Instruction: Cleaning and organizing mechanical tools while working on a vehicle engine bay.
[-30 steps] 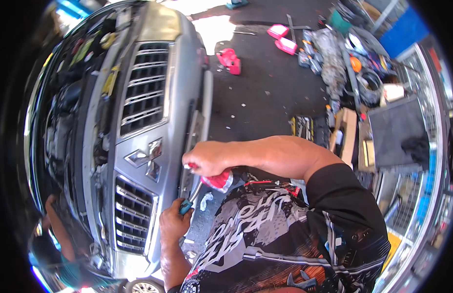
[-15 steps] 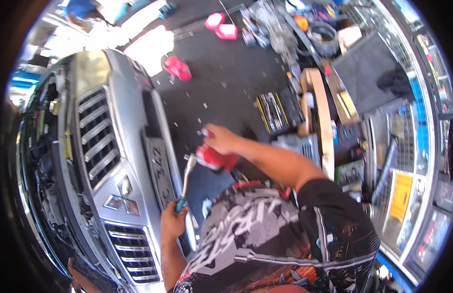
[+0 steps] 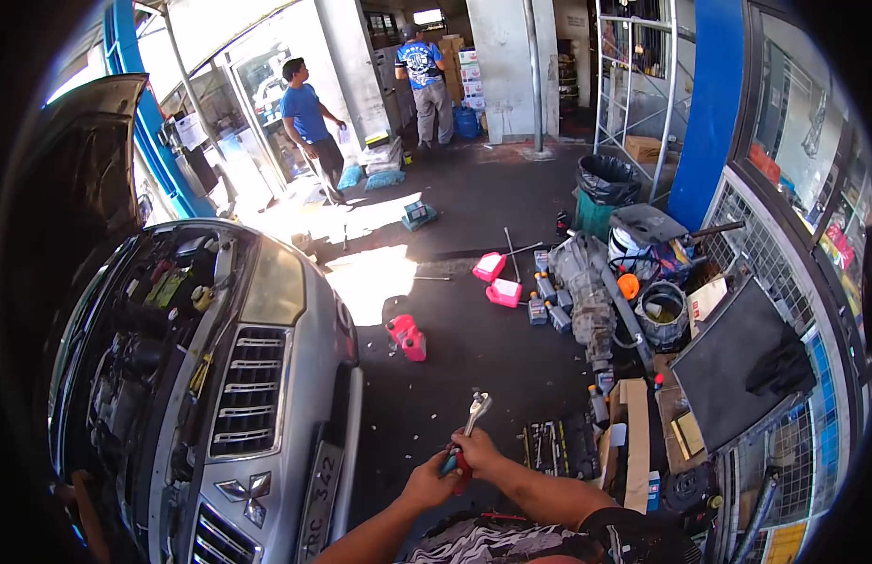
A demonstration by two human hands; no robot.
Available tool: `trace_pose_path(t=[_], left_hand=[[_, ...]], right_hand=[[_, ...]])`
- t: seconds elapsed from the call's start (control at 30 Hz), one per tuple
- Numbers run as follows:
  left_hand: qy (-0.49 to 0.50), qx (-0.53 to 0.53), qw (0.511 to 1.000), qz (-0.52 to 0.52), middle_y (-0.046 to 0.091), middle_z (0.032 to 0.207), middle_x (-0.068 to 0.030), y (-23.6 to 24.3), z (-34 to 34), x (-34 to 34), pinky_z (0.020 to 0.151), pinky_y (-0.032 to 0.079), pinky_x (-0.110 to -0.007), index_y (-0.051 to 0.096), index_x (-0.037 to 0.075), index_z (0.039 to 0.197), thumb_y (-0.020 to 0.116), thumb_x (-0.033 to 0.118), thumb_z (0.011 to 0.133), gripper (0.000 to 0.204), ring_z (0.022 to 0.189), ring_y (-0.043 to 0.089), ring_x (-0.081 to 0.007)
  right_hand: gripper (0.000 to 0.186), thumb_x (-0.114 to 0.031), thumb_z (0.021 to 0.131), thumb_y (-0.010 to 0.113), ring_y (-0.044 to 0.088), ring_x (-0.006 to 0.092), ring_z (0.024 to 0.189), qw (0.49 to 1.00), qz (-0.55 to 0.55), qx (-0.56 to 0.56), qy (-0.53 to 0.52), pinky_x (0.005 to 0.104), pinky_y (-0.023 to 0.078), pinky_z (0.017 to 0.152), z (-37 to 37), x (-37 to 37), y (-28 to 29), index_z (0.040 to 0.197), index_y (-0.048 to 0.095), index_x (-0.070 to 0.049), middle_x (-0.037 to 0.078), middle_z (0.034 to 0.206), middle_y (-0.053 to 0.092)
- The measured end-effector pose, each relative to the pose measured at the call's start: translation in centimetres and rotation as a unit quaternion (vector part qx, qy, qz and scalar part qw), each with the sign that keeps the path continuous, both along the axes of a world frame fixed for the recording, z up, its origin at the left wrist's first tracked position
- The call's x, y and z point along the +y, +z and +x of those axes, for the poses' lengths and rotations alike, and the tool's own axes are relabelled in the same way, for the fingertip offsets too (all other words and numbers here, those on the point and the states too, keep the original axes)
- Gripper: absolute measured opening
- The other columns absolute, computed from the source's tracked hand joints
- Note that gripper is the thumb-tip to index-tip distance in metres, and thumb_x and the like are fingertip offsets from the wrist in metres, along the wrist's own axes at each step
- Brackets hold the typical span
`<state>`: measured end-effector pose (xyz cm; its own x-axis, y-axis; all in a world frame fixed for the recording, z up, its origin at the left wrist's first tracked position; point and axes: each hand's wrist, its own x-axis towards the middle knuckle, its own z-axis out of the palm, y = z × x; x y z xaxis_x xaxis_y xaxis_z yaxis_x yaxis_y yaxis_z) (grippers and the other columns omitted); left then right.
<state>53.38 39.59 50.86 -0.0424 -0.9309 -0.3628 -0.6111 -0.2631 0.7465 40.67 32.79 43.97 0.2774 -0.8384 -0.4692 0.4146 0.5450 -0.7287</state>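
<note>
A ratchet wrench (image 3: 478, 406) with a bare metal head and a teal grip points away from me, low in the middle of the view. Closed around its teal grip is my left hand (image 3: 430, 485). My right hand (image 3: 481, 453) wraps the shaft just below the head, its fingers pressed against the left hand's. Red cloth-like material (image 3: 462, 468) shows between and under my hands; its full shape is hidden. To my left stands a silver car (image 3: 304, 376) with its hood (image 3: 88, 160) raised and its engine bay uncovered.
Right of my hands is a tool case (image 3: 547, 446) beside a long cardboard box (image 3: 631, 442). Pink jugs (image 3: 408, 336), bottles (image 3: 537, 308) and a large metal gearbox-like part (image 3: 583, 296) lie on the dark floor. Two people (image 3: 309, 122) stand at the back.
My view has lifted from the floor toward the far workshop. My hands, apart before, have come together on the ratchet wrench; the right has brought the red material to it.
</note>
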Motion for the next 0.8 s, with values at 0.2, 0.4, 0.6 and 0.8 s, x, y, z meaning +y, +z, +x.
trace_pose_path(t=[0.2,0.4,0.6,0.8], left_hand=[[0.095,0.11,0.983,-0.115,0.06,0.119,-0.0223,1.7,-4.7,-3.4,0.095,0.047,-0.036,0.043,-0.003,0.135,0.081,0.036,0.071,0.084,0.113,0.06,-0.0287],[0.053,0.141,0.982,-0.116,0.059,0.118,-0.0216,1.2,-5.4,-5.9,0.093,0.048,-0.036,0.042,-0.004,0.133,0.069,0.019,0.081,0.062,0.11,0.06,-0.0259],[0.047,0.271,0.961,-0.032,0.062,0.11,-0.0185,-0.8,-0.7,-7.0,0.092,0.049,-0.037,0.05,-0.002,0.125,0.049,0.003,0.082,0.044,0.107,0.061,-0.027],[0.05,0.676,0.735,0.025,0.064,0.113,-0.0176,4.1,5.9,-6.9,0.093,0.051,-0.042,0.055,-0.002,0.122,0.063,0.018,0.069,0.058,0.104,0.063,-0.0317]], right_hand=[[0.011,-0.012,0.091,0.056,0.062,0.0229,0.072,0.994,0.006,-0.027,-0.101,0.0375,0.054,0.066,-4.3,-4.3,2.4,0.098,0.052,-0.003,0.012,0.08,0.06],[0.011,-0.012,0.092,0.053,0.061,0.0233,0.072,0.98,0.034,-0.106,-0.164,0.0399,0.054,0.069,-5.5,-8.5,4.0,0.097,0.051,-0.003,0.013,0.08,0.059],[0.012,-0.011,0.092,0.054,0.061,0.0227,0.074,0.978,0.014,-0.111,-0.175,0.0393,0.053,0.069,-5.6,-10.9,3.6,0.099,0.048,-0.003,0.013,0.085,0.06],[0.016,-0.006,0.092,0.05,0.059,0.0218,0.074,0.99,-0.101,-0.011,-0.103,0.039,0.052,0.066,-6.7,-12.0,6.0,0.106,0.045,-0.004,0.011,0.083,0.055]])
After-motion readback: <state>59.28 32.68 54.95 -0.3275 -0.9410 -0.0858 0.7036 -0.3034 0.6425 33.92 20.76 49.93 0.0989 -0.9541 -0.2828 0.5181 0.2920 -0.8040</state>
